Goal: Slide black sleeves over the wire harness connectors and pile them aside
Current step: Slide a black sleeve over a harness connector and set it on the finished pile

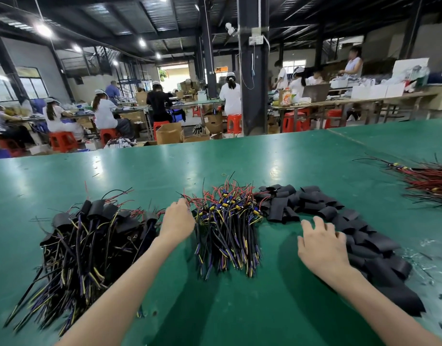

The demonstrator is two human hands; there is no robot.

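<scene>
Green matting (239, 166) covers the bench in front of me, with a busy workshop of people on red stools (62, 141) across the upper half of the frame. At centre lies the heap of bare harnesses (227, 221), their yellow and blue connectors bunched toward the top and red leads fanning out beyond. My left hand (177, 218) is at that heap's upper left edge with the fingers curled in among the red leads, but I see only the back of the hand and cannot tell whether they have closed on one. My right hand (322, 245) lies at lower right with fingers spread and straight, the tips on the black sleeves (312, 203) that run in a band from centre down to the right. The finished pile (90, 236), connectors already capped in black, sits at lower left. I judge each harness light and floppy, apt to drag its neighbours along, so I would pinch the stiff connector body, not the thin leads. The sleeves look soft and flattened; I would take one by its edges and squeeze it open. Another bundle of red wires (429, 183) lies at the right edge.
</scene>
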